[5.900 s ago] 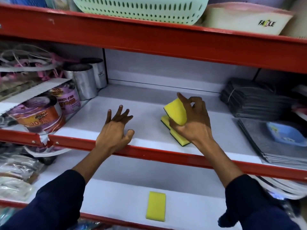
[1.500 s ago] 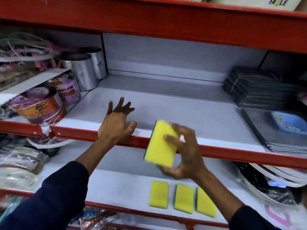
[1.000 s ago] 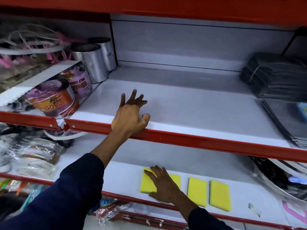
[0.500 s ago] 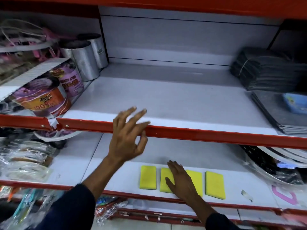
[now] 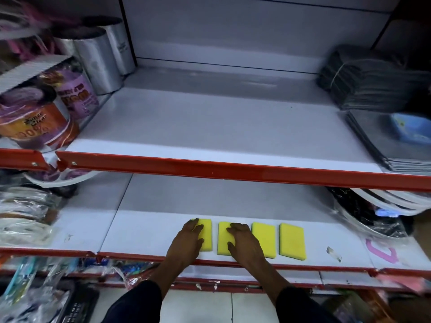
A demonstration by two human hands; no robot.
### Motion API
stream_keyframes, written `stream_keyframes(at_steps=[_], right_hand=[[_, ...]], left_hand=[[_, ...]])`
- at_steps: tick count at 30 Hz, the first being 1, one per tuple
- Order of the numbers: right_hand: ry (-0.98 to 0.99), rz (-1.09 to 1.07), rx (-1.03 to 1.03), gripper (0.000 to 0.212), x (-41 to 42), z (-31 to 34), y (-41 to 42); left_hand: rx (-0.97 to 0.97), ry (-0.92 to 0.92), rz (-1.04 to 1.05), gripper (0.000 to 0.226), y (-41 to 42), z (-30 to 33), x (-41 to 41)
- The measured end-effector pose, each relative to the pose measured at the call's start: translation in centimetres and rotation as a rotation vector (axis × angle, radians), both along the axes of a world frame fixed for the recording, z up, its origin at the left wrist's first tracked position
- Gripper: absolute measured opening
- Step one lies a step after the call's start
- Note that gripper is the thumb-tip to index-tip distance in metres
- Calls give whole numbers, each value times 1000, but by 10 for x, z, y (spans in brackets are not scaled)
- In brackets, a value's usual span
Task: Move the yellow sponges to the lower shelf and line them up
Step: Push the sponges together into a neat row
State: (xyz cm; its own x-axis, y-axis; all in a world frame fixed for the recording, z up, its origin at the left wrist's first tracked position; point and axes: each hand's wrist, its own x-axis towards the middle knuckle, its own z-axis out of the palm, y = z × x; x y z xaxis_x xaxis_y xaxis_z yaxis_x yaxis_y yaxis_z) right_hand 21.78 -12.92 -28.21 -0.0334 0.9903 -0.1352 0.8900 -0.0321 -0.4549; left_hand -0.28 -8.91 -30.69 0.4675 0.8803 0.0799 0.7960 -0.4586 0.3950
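Note:
Several yellow sponges lie flat in a row near the front of the white lower shelf [image 5: 144, 236]. My left hand [image 5: 186, 243] rests palm down on the leftmost sponge [image 5: 206, 234], covering its left half. My right hand [image 5: 245, 245] lies flat across the second sponge [image 5: 224, 238], fingers spread, gripping nothing. To the right, the third sponge [image 5: 264, 238] and the rightmost sponge [image 5: 291, 241] lie uncovered. The upper shelf [image 5: 221, 127] holds no sponges.
Printed tubs [image 5: 35, 122] and silver rolls [image 5: 98, 61] stand at the upper shelf's left; dark folded cloths [image 5: 363, 82] and flat grey packs [image 5: 391, 141] at its right. Bagged goods [image 5: 25, 217] crowd the lower shelf's left, wrapped items [image 5: 368, 213] its right. A red rail [image 5: 233, 171] fronts the upper shelf.
My left hand came down from the upper shelf's rail onto the leftmost sponge. My right hand stayed on the lower row, which went from three sponges to several.

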Motion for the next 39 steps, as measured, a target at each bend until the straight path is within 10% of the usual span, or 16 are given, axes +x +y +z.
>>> stream_keyframes(at_steps=[39], right_hand=[[162,143,83,39,-4,-8,-17]], left_hand=[[144,-157,-38,54,-14,-35,-7]])
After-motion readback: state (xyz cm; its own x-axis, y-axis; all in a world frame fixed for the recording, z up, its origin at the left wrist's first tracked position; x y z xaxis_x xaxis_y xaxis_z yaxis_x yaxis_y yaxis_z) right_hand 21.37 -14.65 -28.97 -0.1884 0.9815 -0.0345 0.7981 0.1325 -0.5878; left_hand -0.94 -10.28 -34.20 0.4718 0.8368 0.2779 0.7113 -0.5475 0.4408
